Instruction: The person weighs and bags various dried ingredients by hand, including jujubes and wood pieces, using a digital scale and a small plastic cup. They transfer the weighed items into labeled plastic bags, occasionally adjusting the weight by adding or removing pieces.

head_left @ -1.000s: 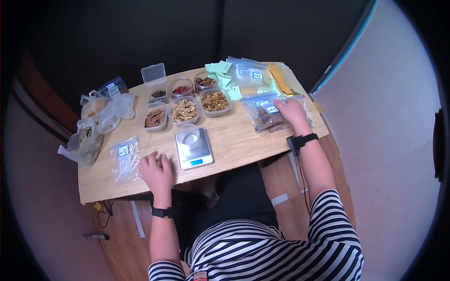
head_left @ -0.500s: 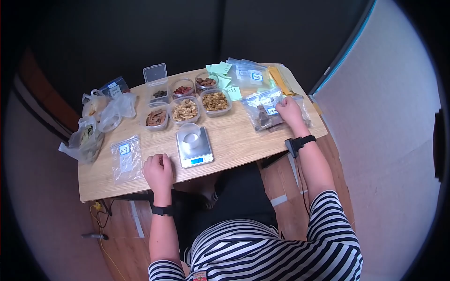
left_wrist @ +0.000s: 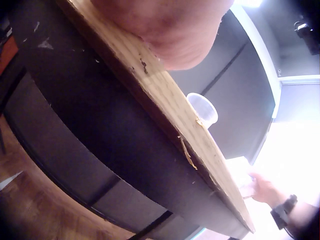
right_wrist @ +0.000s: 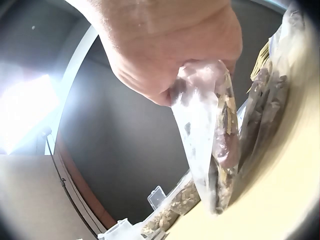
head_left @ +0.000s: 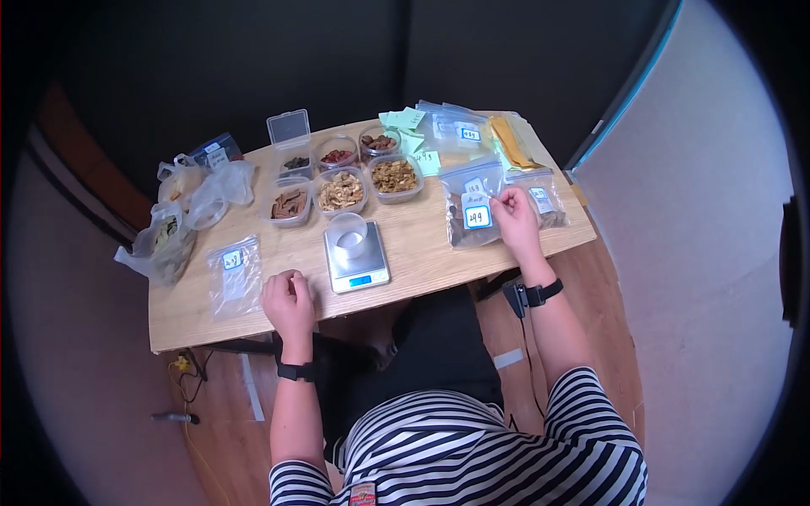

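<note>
1. Zip-lock bag, glossy clear plastic with dark chunks, hangs below my right hand; thumb and fingers pinch its edge.
2. Left of that grip, a flat scale bears a round translucent cup.
3. My left hand rests loosely curled, holding nothing.

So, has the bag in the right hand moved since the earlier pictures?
Yes, the bag, pinched in the right hand, has moved left, nearer to the scale.

Left hand rests loosely curled, just left of the scale; right hand, fingers pinched, is well apart to its right.
</note>
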{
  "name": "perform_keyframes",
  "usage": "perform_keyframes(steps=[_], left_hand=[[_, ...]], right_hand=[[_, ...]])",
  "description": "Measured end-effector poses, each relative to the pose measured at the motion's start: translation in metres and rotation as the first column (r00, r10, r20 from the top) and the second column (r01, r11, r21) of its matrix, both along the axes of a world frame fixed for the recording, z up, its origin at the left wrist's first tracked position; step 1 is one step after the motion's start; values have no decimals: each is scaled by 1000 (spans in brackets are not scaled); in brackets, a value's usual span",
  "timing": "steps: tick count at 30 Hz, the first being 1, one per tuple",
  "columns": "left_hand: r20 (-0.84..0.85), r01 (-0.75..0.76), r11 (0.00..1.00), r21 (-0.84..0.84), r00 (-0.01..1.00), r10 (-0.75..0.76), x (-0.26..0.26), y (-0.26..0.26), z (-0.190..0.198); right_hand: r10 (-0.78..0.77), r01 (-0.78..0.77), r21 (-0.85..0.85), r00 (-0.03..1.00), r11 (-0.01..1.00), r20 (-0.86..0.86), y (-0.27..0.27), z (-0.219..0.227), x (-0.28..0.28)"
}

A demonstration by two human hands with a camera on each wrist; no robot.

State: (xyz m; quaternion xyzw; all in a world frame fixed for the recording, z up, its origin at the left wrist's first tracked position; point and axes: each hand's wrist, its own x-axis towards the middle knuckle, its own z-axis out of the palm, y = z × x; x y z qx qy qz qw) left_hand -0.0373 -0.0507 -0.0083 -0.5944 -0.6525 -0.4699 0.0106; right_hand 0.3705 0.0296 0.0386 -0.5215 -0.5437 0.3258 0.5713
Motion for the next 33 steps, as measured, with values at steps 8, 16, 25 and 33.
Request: perform_keyframes(steps=[8, 16, 25, 33], left_hand=[[315, 170, 974, 152, 926, -210, 37, -30, 13], [346, 330, 940, 83, 875, -337, 65, -43, 17], [420, 359, 933, 16, 844, -332, 70, -50, 10], [523, 477, 878, -50, 761, -384, 85, -51, 11]], right_hand=[[85, -85, 123, 996, 989, 9, -16, -24, -27], [-76, 77, 31, 997, 997, -27, 7, -19, -5], [-301, 283, 105, 865, 953, 402, 19, -4, 29], [-358, 241, 332, 862, 912, 358, -3, 7, 1]])
